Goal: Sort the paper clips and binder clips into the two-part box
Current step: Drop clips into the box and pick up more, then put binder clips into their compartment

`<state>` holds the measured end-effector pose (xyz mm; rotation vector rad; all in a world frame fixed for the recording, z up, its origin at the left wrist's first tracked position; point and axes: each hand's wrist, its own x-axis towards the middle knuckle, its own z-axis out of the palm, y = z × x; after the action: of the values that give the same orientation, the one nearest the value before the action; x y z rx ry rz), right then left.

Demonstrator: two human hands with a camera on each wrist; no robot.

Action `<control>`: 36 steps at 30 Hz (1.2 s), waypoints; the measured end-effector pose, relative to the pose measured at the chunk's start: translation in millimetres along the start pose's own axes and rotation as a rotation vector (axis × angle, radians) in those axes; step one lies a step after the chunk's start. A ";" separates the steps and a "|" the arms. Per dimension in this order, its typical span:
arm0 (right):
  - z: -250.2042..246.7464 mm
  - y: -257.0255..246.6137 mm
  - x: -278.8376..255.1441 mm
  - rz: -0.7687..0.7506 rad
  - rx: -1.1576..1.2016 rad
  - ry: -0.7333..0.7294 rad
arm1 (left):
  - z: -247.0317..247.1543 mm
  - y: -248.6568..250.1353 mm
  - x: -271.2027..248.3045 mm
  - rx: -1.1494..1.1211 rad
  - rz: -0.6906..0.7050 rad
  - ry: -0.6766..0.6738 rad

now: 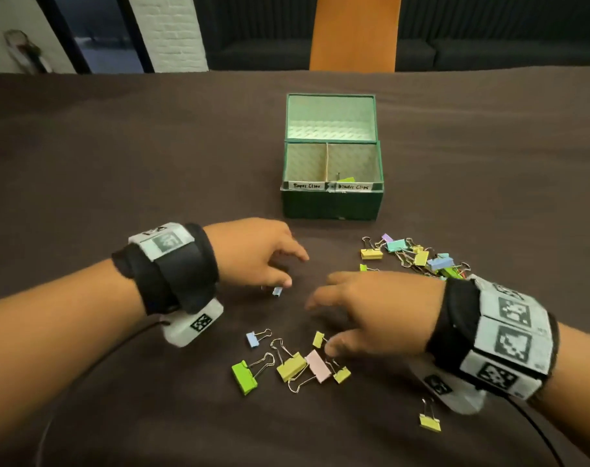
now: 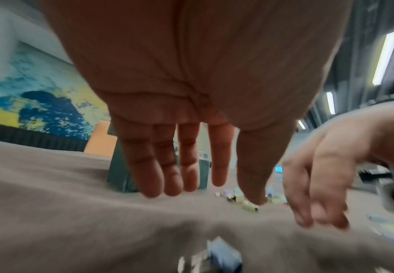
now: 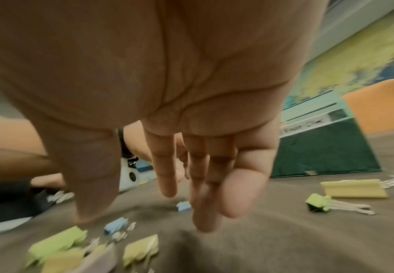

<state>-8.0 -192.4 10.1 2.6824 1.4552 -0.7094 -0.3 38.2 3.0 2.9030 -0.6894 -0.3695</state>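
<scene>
Brown cloth is covering the counter, and from the head view the green two-part box is sitting open toward the far side, well beyond both hands, with "Paper Clips" on its left label and "Binder Clips" on its right. Something yellow-green is lying in the right compartment. The left hand is hovering with loose, spread fingers, gripping nothing, and a small blue binder clip is lying just under its fingertips. The right hand is also hanging relaxed and holding nothing, right above a cluster of binder clips in green, yellow, pink and blue. A bigger pile of mixed clips is lying between the right wrist and the box, and one yellow clip is sitting alone near the right forearm.

Left wrist view: fingers are pointing down straight and slack, the box is partly hiding behind them, and it's all pretty blurry.

Right wrist view: fingers are dangling open over the counter, with the small blue clip lying beyond them and a yellow clip and a green clip off to the side in front of the box.
</scene>
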 end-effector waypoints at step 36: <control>-19.8 19.3 3.6 0.110 -0.100 0.026 | 15.2 30.6 -98.7 -0.174 0.100 -0.017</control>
<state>16.7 -196.2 22.6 2.6804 1.2985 -0.5815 -102.7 55.1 14.4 2.6931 -0.7610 -0.4210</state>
